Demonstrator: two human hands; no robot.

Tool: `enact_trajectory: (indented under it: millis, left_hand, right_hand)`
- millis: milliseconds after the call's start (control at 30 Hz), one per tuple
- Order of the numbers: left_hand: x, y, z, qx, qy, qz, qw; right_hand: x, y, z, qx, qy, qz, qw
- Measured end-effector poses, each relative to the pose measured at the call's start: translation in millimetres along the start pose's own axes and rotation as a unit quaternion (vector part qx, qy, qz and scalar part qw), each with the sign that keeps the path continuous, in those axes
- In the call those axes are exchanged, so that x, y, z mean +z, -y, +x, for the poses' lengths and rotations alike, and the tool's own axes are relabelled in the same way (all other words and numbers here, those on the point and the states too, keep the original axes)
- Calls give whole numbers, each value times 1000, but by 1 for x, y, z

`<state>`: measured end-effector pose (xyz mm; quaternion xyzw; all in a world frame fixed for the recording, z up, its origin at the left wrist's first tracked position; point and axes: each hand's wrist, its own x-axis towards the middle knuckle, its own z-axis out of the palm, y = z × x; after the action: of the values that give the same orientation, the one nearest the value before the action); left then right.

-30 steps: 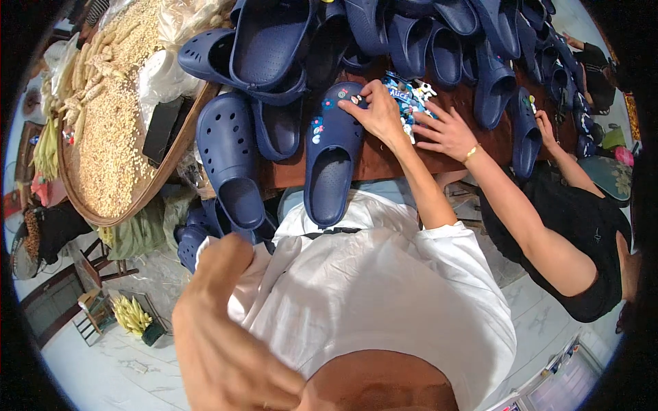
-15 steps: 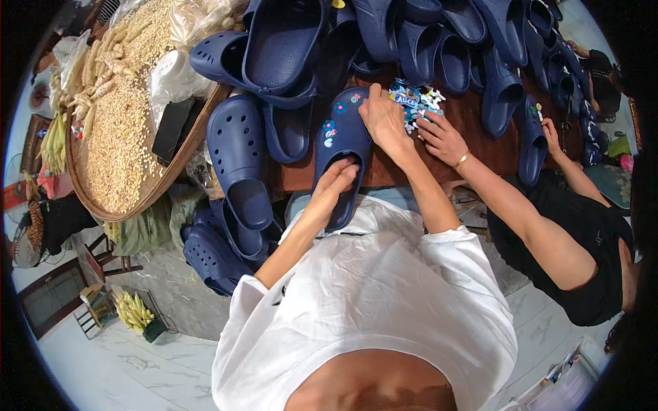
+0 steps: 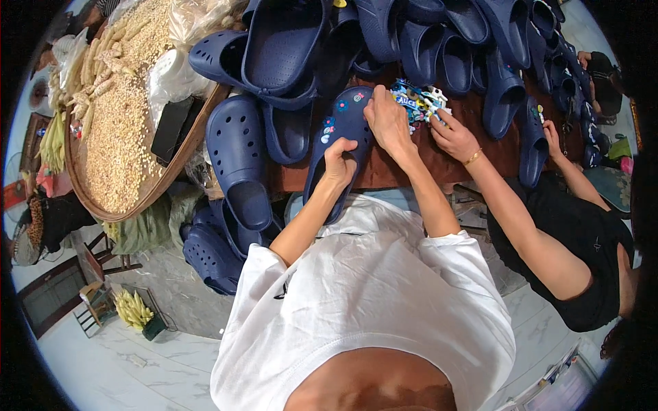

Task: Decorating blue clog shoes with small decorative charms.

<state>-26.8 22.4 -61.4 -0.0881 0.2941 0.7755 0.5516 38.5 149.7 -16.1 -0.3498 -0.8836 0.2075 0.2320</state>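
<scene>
A navy clog [image 3: 355, 113] lies toe-away in front of me, with several small flower and heart charms on its upper. My left hand [image 3: 340, 162] is closed round the clog at its opening, thumb up, fingers partly hidden. At the clog's right side, near the toe, my right hand [image 3: 388, 122] has its fingers drawn together against the upper; what they hold, if anything, is hidden. Just right of it lies a pile of colourful charms [image 3: 418, 103], blue, white and yellow. A co-worker's hand [image 3: 455, 137] reaches to the pile's right edge.
Many navy clogs [image 3: 421, 51] crowd the table's far side. Another clog [image 3: 238, 151] lies left of mine. A round tray of corn kernels [image 3: 116, 164] bears a black phone [image 3: 175, 130]. The co-worker has a charm-decorated clog [image 3: 533, 147] at the right.
My left hand has come out of the clog's opening and now grips its side. The clog has turned slightly, its heel shifting left. The co-worker's near hand has moved slightly right.
</scene>
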Motion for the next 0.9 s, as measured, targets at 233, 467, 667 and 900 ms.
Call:
enact_trajectory:
  millis: [233, 467, 667, 900]
  left_hand:
    - [1, 0, -2, 31, -10, 0, 999]
    - [-21, 6, 7, 37, -5, -8, 999]
    - [-1, 1, -2, 38, -12, -24, 999]
    - [0, -3, -10, 20, 2, 2, 1000]
  right_hand:
    - [-8, 8, 2, 71, 19, 59, 996]
    - [-4, -6, 6, 71, 43, 60, 995]
    - [1, -13, -1, 16, -24, 37, 999]
    - [-6, -45, -23, 109, -32, 76, 991]
